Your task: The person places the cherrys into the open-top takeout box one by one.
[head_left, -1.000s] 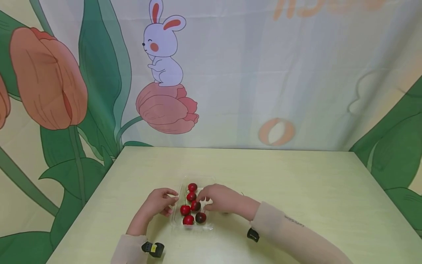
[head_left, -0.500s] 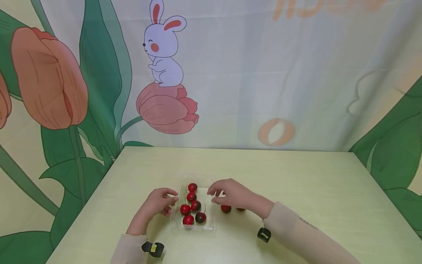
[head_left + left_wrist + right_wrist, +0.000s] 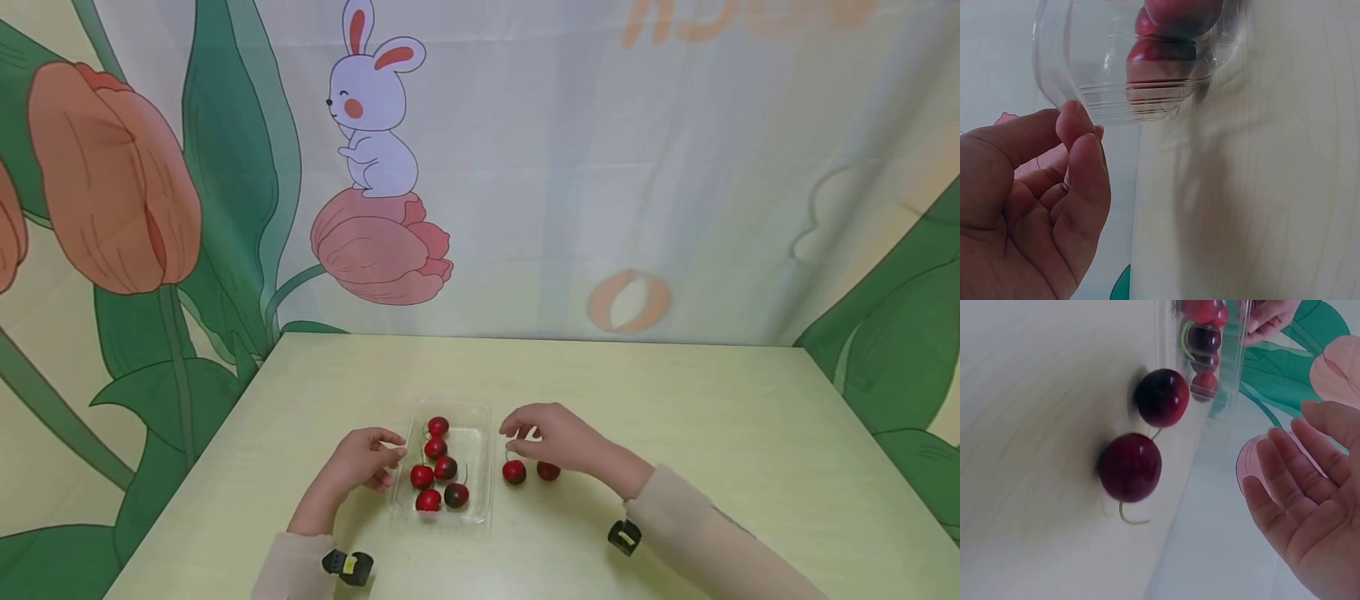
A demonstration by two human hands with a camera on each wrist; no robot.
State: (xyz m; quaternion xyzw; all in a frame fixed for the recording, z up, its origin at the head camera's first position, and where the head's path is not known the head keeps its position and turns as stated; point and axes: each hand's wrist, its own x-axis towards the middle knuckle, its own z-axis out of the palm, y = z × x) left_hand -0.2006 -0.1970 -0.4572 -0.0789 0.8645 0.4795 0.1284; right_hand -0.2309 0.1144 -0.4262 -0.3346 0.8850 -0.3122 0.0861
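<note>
A clear plastic box [image 3: 480, 500] stands on the table with several red cherries [image 3: 446, 467] in it, some with green stems. At its left side, my left hand [image 3: 362, 458] pinches the rim between thumb and forefinger, as the left wrist view shows at the rim [image 3: 1054, 94]. My right hand [image 3: 558, 433] hovers to the right of the box, fingers loosely bent and holding nothing. Just below it on the table lie two loose cherries, a nearer one [image 3: 1130, 467] and one closer to the box [image 3: 1163, 397]. Its palm [image 3: 1322, 531] is apart from both.
The pale table [image 3: 712, 433] extends right of the cherries and behind the box. A printed curtain [image 3: 525, 167] with tulips and a rabbit hangs at the table's back edge. Each wrist wears a black strap device [image 3: 624, 537].
My right hand has moved out of the box to the right and up over the two loose cherries, uncovering them and the cherry it was touching. The left hand stays still.
</note>
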